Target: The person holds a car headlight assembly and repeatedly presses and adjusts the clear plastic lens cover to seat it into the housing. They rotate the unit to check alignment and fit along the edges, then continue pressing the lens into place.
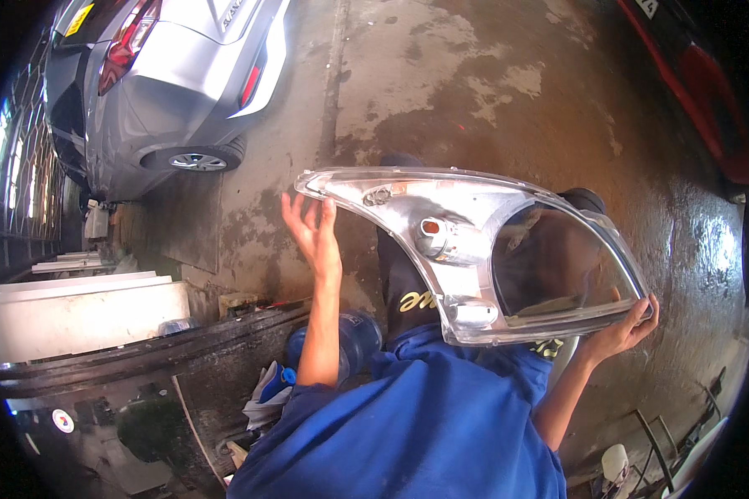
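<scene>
A large car headlight (462, 200) with a clear, curved cover and silvery inside is held up in front of my body. It has a big dark round-edged opening (549, 258) on the right and a small orange bulb socket (431, 230) near its middle. My left hand (314, 229) supports the narrow left tip, with thumb and fingertips spread at its lower edge. At the lower right corner, my right hand (628, 328) grips the rim, fingers bent round the edge. The headlight covers part of my legs.
A silver car (175, 91) stands at the upper left, and a red car (716, 108) at the far right. On the left are white panels (91, 320) and a dark bench-like surface (150, 366). A blue water jug (358, 341) sits beside my left arm; metal frames (657, 441) lie lower right.
</scene>
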Tool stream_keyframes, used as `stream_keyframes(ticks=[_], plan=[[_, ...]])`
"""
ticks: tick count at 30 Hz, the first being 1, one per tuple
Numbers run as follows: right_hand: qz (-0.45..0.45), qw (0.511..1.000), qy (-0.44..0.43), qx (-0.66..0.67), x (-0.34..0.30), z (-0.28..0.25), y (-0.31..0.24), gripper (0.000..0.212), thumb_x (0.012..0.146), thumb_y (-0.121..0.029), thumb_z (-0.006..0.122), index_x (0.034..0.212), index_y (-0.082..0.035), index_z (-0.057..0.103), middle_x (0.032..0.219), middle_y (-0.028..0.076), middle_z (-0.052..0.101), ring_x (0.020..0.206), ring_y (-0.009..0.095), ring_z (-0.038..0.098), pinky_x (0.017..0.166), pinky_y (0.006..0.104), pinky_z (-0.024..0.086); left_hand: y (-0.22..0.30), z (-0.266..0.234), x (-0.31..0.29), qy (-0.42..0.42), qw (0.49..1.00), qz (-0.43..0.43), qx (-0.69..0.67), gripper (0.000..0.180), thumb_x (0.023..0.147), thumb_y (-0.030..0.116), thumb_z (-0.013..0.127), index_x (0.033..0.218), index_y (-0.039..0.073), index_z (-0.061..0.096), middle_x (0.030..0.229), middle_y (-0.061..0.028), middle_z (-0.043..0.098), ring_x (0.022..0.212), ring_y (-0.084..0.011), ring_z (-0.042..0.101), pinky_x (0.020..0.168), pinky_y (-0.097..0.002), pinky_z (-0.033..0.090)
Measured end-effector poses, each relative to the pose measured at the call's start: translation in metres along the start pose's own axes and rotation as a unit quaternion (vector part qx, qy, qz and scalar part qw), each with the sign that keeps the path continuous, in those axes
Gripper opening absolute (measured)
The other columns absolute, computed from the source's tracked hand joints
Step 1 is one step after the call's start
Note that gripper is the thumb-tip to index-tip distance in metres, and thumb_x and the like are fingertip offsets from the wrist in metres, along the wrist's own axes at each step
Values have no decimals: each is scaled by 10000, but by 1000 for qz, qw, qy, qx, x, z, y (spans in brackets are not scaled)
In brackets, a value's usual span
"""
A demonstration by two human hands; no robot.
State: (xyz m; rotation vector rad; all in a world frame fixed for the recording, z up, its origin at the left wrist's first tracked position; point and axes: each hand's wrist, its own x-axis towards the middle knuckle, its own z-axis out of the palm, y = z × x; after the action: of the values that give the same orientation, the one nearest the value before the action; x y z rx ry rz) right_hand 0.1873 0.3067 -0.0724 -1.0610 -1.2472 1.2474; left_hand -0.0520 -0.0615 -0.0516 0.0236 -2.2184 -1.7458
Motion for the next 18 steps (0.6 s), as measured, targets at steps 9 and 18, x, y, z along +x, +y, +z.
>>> stream_keyframes(ticks=[9, 18], plan=[[1, 1000, 1, -26, -1, 3, 0, 343, 1055, -338, 600, 1265, -72, 545, 1200, 108, 546, 1016, 201, 643, 854, 378, 640, -15, 20, 13, -68, 974, -130, -174, 827, 983, -39, 596, 1595, 253, 123, 1353, -170, 565, 1145, -249, 633, 862, -422, 586], [5, 999, -21, -48, -1, 0, 2, 415, 1019, -290, 675, 1343, -74, 530, 1233, 136, 566, 976, 215, 671, 829, 356, 622, 16, 25, 21, 25, 976, 116, 183, 766, 876, -37, 730, 1510, 122, 330, 1331, -165, 582, 1139, -279, 636, 920, -396, 588]])
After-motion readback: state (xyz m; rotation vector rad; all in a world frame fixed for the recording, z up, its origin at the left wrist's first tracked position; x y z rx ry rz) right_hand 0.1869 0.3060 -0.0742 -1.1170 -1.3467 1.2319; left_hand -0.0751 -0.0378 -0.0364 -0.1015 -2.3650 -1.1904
